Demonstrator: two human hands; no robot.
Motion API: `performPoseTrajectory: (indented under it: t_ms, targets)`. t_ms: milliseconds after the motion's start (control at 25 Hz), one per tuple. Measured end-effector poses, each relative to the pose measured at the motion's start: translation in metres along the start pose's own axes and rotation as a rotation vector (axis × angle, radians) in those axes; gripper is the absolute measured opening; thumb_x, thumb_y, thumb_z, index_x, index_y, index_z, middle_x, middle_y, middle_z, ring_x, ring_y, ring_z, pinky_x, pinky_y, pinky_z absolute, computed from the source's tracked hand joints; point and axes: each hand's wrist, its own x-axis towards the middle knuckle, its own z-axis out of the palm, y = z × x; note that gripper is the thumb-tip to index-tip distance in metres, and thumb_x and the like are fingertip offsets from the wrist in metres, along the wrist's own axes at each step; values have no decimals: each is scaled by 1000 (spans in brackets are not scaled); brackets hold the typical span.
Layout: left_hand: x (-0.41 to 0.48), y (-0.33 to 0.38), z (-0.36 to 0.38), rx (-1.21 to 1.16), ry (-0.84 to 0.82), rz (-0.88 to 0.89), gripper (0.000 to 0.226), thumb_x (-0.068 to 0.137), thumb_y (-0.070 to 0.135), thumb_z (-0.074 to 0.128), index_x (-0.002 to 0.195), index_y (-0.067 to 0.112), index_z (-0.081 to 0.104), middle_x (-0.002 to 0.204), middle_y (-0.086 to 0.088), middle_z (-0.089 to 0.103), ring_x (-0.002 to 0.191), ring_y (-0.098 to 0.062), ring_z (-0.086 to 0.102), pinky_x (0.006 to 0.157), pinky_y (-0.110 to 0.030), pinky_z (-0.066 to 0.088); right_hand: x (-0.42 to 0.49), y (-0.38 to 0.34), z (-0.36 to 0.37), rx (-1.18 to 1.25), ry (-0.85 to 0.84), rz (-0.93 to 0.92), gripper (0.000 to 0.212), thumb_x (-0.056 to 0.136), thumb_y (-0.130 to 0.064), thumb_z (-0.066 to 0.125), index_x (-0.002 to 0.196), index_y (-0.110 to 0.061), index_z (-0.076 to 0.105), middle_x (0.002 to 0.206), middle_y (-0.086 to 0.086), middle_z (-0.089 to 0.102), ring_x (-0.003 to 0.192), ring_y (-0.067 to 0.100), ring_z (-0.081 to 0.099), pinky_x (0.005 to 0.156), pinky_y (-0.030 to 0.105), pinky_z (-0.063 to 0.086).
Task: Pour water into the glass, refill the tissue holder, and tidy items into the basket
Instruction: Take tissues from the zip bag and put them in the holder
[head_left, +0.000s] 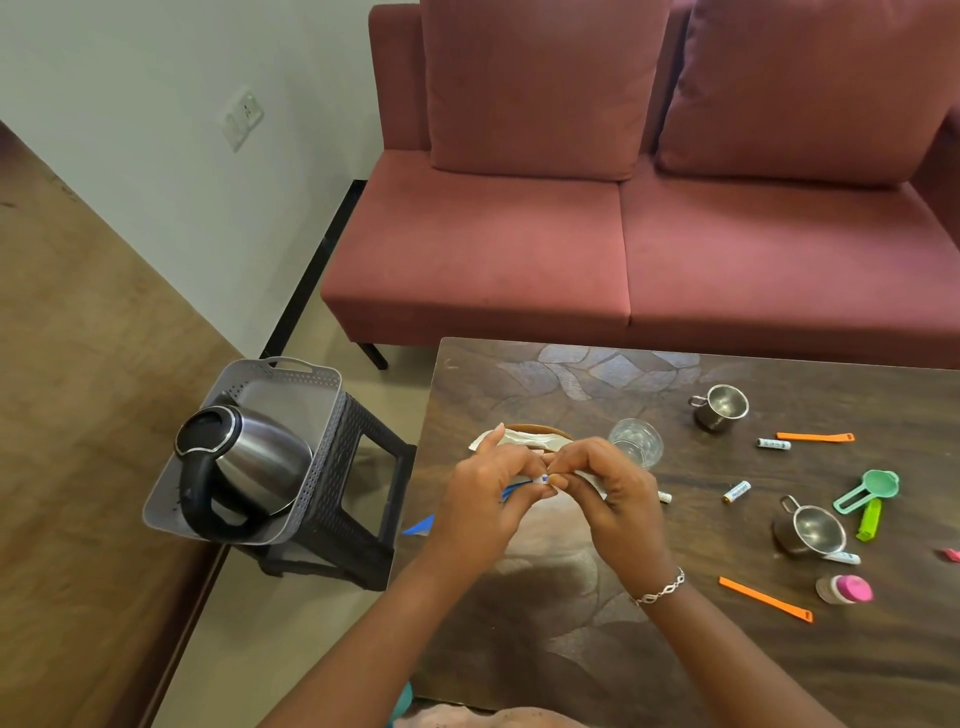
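The blue-and-white packet (540, 480), apparently the tissue refill's wrapper though too small to tell for certain, sits pinched between both hands just to the near left of the glass (636, 442). The left hand (483, 499) grips it with curled fingers and thumb, a blue strip trailing beneath. The right hand (608, 499), with a bracelet at the wrist, nips its other end with its fingertips.

It looks like thin film: light, limp and probably slippery. It is best held as it is now, by the edges with fingertip pressure and pulled apart gently. The tissues inside would be soft and easily crumpled or torn.

Left of the glass and beyond the hands stands the brown tissue holder (540, 430), with white tissue (524, 441) lying across it. The glass is fragile and close to the right hand's knuckles, so a wide elbow movement could tip it.

Right of the glass, batteries (773, 444) and steel cups (719, 408) lie scattered on the desk (571, 649). Far left of the glass, off the desk, the grey basket (322, 384) holds a steel kettle (249, 462).
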Motion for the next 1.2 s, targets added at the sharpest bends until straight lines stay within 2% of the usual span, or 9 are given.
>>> performPoseTrajectory:
  t_ms: [240, 400, 640, 760, 840, 920, 1040, 1120, 1200]
  targets:
    - [-4, -9, -10, 54, -1, -53, 17, 77, 20, 66, 72, 4, 61, 80, -3, 72, 78, -10, 67, 112, -13, 21, 3, 3, -7, 13, 106, 85, 8, 81, -28, 52, 75, -30, 58, 79, -8, 65, 81, 13, 66, 71, 20, 50]
    - [-10, -27, -21, 89, -12, -130, 15, 75, 16, 67, 68, 7, 58, 78, -5, 72, 80, -18, 69, 111, -23, 25, 11, 6, -20, 59, 184, 208, 22, 82, -19, 54, 72, -38, 57, 78, -8, 68, 82, 18, 67, 71, 34, 52]
    - [-12, -39, -38, 99, -52, -223, 14, 78, 11, 69, 72, 4, 59, 84, -10, 72, 81, -27, 67, 108, -41, 37, 18, 10, -40, 59, 296, 310, 20, 83, -22, 51, 72, -37, 56, 77, -13, 69, 76, 22, 63, 71, 45, 49]
    - [-6, -30, -43, -132, -25, -319, 27, 75, 37, 62, 76, 11, 56, 81, -6, 70, 79, -19, 65, 80, -43, 52, 25, 3, -42, 41, 270, 327, 22, 88, -24, 47, 72, -38, 51, 65, -16, 63, 65, 14, 56, 64, 37, 45]
    - [-1, -24, -49, -447, -3, -346, 33, 73, 37, 62, 85, 8, 55, 74, 1, 67, 73, -10, 62, 68, -31, 51, 32, -4, -44, 182, 250, 349, 24, 97, -17, 41, 78, -30, 46, 62, -9, 68, 60, 15, 65, 59, 30, 51]
    - [4, -23, -53, -738, -23, -376, 45, 70, 26, 68, 105, 3, 52, 93, -3, 72, 89, -14, 67, 75, -23, 54, 40, -11, -45, 370, 249, 411, 22, 99, -13, 33, 80, -20, 43, 57, -3, 68, 53, 15, 67, 48, 22, 52]
    - [9, -21, -45, -798, -116, -454, 48, 68, 16, 72, 111, 3, 56, 103, -7, 70, 95, -18, 67, 78, -23, 54, 49, -19, -46, 518, 272, 502, 21, 99, -16, 33, 81, -17, 43, 51, -2, 65, 44, 11, 63, 39, 18, 48]
    - [9, -18, -36, -811, -104, -515, 32, 75, 12, 69, 105, 8, 61, 95, -3, 73, 88, -17, 68, 73, -23, 55, 52, -17, -47, 571, 255, 574, 19, 99, -21, 35, 82, -17, 43, 55, 2, 68, 46, 12, 64, 43, 22, 51]
    - [10, -17, -31, -869, -48, -548, 25, 83, 15, 63, 107, 11, 60, 94, -3, 73, 87, -18, 69, 70, -26, 57, 52, -8, -49, 577, 146, 648, 21, 91, -40, 46, 87, -19, 45, 73, 10, 72, 64, 23, 69, 55, 31, 54]
